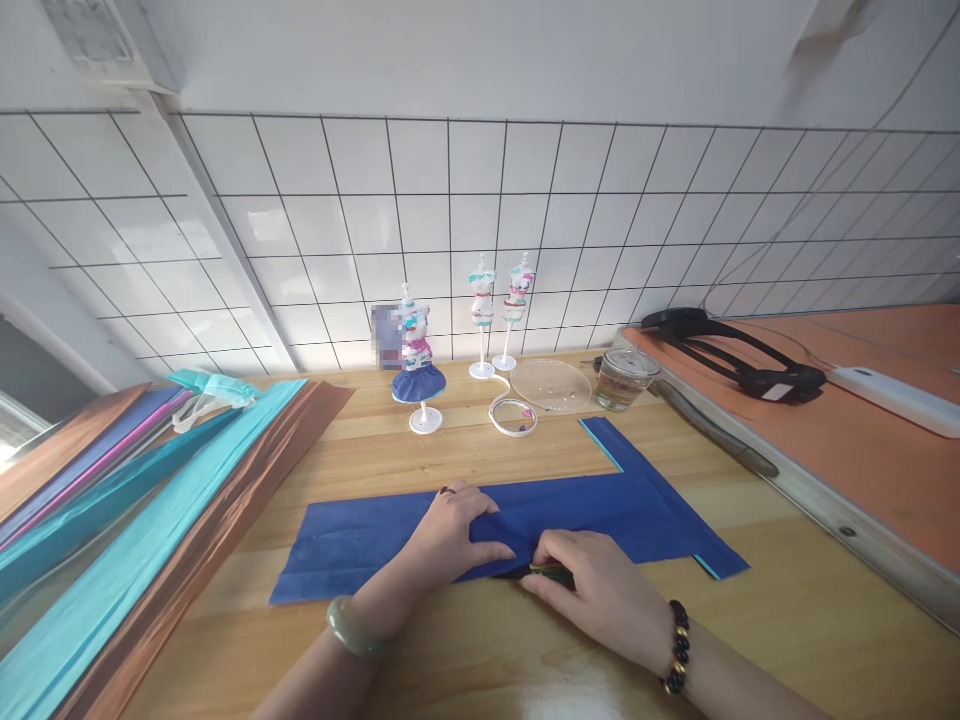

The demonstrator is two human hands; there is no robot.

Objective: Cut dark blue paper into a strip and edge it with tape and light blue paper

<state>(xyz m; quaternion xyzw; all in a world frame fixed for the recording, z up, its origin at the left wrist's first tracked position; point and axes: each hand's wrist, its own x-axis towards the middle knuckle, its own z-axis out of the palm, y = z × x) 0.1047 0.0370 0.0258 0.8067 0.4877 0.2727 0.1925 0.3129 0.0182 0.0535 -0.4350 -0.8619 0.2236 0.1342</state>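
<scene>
**Two hands on a blue sheet**

While the left hand (450, 535) lies flat on the blue paper sheet (517, 535), its fingers are spread loosely and press the sheet down onto the wooden worktop (787, 620); they grip nothing. At 3 o'clock from it, almost touching, the right hand (600, 590) has its fingers curled around a small dark object (551, 573) at the sheet's near edge; what that object is cannot be told. A pale green bangle (356, 630) sits on the left wrist, a dark bead bracelet (677, 645) on the right.

The sheet lies in the middle of the worktop, its long side running from 9 to 3 o'clock, with a strip turning off toward 12 o'clock at its right end.

At 9 o'clock lies a fan of long paper sheets (135, 520) in teal, brown and purple. Toward 12 o'clock, near the tiled wall (360, 220), stand three small dress-form figures (420, 370), one with a blue skirt, and beside them a white ring (514, 415), a clear round lid (551, 385) and a glass jar (626, 378). At 2 o'clock an orange surface (862, 440) carries a black strap (735, 355).
</scene>
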